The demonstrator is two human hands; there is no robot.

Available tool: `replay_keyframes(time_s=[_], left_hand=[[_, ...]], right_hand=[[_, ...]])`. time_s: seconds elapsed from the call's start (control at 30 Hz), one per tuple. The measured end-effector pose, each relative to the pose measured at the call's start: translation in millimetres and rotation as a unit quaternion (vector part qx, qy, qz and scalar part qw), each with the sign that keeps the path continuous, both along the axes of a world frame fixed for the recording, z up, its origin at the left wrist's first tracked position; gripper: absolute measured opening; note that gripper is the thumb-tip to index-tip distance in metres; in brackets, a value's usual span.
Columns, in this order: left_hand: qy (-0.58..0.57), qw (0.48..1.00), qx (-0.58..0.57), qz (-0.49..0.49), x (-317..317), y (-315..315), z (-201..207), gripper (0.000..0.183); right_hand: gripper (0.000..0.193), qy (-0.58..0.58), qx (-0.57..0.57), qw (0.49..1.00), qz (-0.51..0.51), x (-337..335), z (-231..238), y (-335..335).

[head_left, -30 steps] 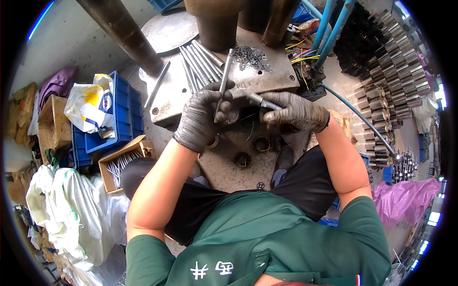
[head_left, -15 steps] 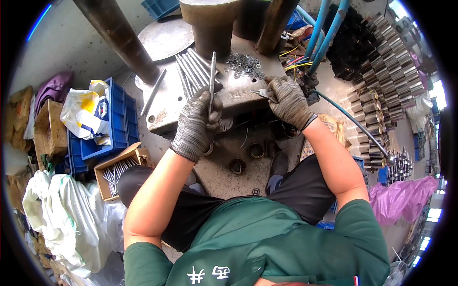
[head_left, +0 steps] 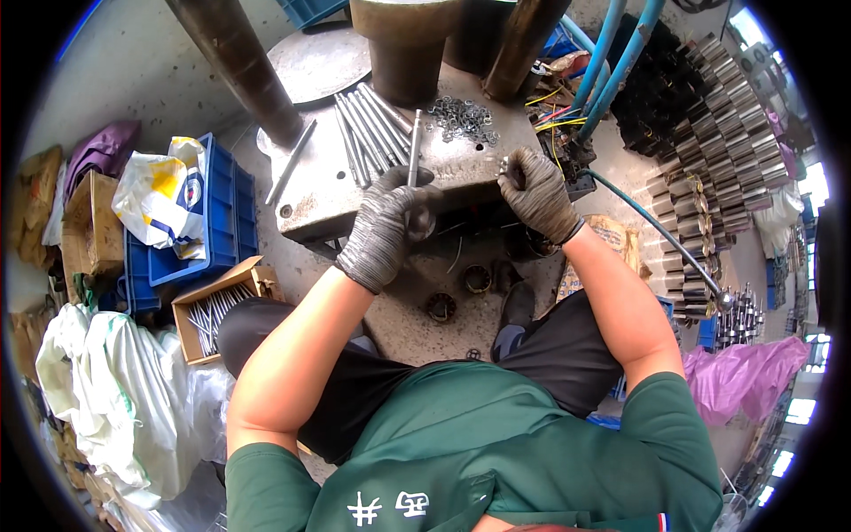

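Observation:
My left hand (head_left: 386, 222), in a grey knit glove, is closed round a slim metal shaft (head_left: 415, 146) that stands nearly upright, its lower part hidden by the fingers. My gloved right hand (head_left: 536, 191) is curled in a fist by the front right of the metal machine bed (head_left: 310, 195). A small pair of pliers (head_left: 503, 166) is in it, with only a bit of the tip showing. Beyond my left hand lie several similar shafts (head_left: 368, 129) side by side. Right of them is a loose pile of small metal retaining clips (head_left: 461, 120).
One separate shaft (head_left: 291, 161) lies at the bed's left. Thick steel columns (head_left: 235, 66) rise behind. Left are a blue crate (head_left: 232, 213) and a carton of thin rods (head_left: 208, 324). Blue pipes (head_left: 612, 71), loose wires and stacked metal cylinders (head_left: 718, 133) stand right.
The shaft in my left hand has shifted right and lower. My right hand has turned, so the pliers' jaws, seen pointing left before, are now mostly hidden. The whole view has shifted slightly.

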State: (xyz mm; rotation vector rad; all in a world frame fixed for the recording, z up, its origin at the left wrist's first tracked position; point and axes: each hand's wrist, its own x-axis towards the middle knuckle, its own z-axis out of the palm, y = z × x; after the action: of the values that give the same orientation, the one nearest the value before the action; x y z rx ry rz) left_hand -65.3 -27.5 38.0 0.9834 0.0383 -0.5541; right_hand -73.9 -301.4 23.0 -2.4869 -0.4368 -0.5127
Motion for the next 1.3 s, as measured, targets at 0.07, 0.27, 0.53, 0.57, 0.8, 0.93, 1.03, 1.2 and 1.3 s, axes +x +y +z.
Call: replay_keyframes(time_s=[0.07, 0.27, 0.53, 0.57, 0.8, 0.93, 1.03, 1.2, 1.3], left_hand=[[-0.013, 0.999, 0.041, 0.000, -2.7, -6.7, 3.6, 0.031], [-0.159, 0.970, 0.184, -0.024, -9.1, -26.1, -4.3, 0.025], [-0.003, 0.995, 0.097, 0.020, -4.3, -19.1, 8.8, 0.021], [-0.025, 0.995, 0.091, 0.013, 0.4, -13.9, 3.0, 0.020], [0.036, 0.995, 0.054, 0.079, 8.1, -6.0, 12.5, 0.014], [0.043, 0.995, 0.056, 0.073, 10.8, -6.6, 5.3, 0.010], [0.045, 0.995, 0.017, 0.082, 9.9, -8.3, 7.1, 0.008], [0.044, 0.995, 0.020, 0.082, 9.7, -6.9, 7.9, 0.007], [0.033, 0.996, 0.011, 0.079, 10.5, -4.7, 5.5, 0.007]], right_hand=[[0.014, 0.096, 0.179, 0.978, -0.051, -1.2, 1.5, 9.5], [0.017, 0.210, 0.329, 0.919, 0.045, -20.7, 31.7, 40.9], [0.070, 0.405, 0.528, 0.743, 0.069, -24.8, 49.5, 41.5], [0.080, 0.379, 0.454, 0.801, 0.094, -25.5, 48.0, 37.0], [0.074, 0.014, -0.043, 0.996, 0.082, -32.6, 67.4, 47.5], [0.067, -0.050, -0.096, 0.988, 0.113, -30.1, 67.3, 48.6], [0.064, -0.048, -0.103, 0.988, 0.105, -30.3, 67.4, 49.1], [0.064, -0.050, -0.108, 0.988, 0.099, -32.3, 68.0, 49.0], [0.065, -0.041, -0.115, 0.988, 0.098, -32.3, 68.7, 50.2]])
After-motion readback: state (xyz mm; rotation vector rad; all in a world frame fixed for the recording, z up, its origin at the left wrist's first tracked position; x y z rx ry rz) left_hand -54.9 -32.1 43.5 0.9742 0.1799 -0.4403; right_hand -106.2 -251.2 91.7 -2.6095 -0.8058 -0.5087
